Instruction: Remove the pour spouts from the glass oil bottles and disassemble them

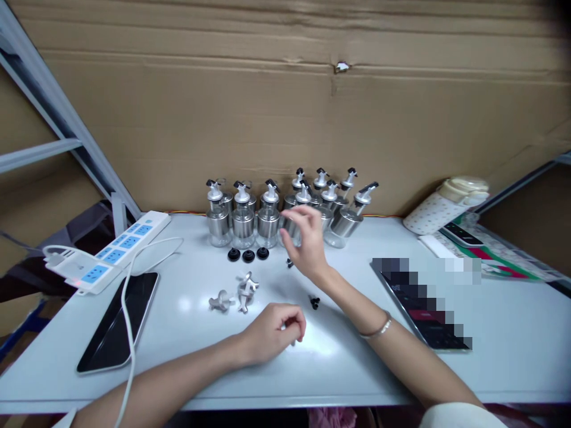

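Note:
My left hand (273, 334) is closed low over the table's middle, its fingers curled; a bit of something small shows under them, too small to name. My right hand (306, 242) is raised in front of the bottles, thumb and fingers apart, nothing between them. Several glass-and-steel bottles (243, 224) with silver and black spouts stand at the back, the rightmost one (348, 223) tilted. In front of them lie three black caps (248, 256). Silver spout parts (246, 291) lie left of my left hand. Small black pieces (314, 302) lie right of it.
At the left are a power strip (113, 252) with a white cable (127, 315) and a black tablet (118, 324). A dark, partly pixelated device (419, 309) lies right of my right forearm. A patterned flask (439, 208) leans at the back right. Cardboard (285, 119) stands behind the table.

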Demonstrator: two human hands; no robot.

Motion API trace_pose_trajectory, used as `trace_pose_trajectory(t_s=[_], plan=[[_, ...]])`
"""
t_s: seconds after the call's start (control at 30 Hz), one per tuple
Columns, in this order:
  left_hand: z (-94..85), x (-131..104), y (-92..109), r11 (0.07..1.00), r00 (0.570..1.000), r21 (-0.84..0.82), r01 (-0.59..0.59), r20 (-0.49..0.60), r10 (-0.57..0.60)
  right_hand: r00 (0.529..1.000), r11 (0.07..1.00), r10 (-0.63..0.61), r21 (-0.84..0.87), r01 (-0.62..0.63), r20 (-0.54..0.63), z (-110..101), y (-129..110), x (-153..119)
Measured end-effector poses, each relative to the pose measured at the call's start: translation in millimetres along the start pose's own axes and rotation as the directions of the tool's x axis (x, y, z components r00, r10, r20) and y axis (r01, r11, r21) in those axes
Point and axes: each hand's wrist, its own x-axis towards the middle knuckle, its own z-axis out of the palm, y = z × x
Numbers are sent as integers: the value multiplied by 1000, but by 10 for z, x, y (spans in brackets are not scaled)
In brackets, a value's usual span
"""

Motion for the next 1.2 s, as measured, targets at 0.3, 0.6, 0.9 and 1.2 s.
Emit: trace_pose_trajectory(t_s=[0.3, 0.6, 0.9, 1.2], plan=[[-70, 18, -33, 1000, 993, 10, -10, 118, 9, 688, 974, -227, 174, 147, 689, 244, -274, -233], [-104, 51, 1, 956, 996, -283, 78, 58, -64, 777, 980, -52, 182, -81, 627, -18, -169, -156], [-98, 139, -120, 864, 999, -503, 17, -30, -37, 501, 383, 137, 421, -822, 854, -513, 32, -247], [-111, 99, -45, 917, 993, -382, 112, 19, -114, 314, 289, 10, 298, -910, 949, -579, -79, -187]])
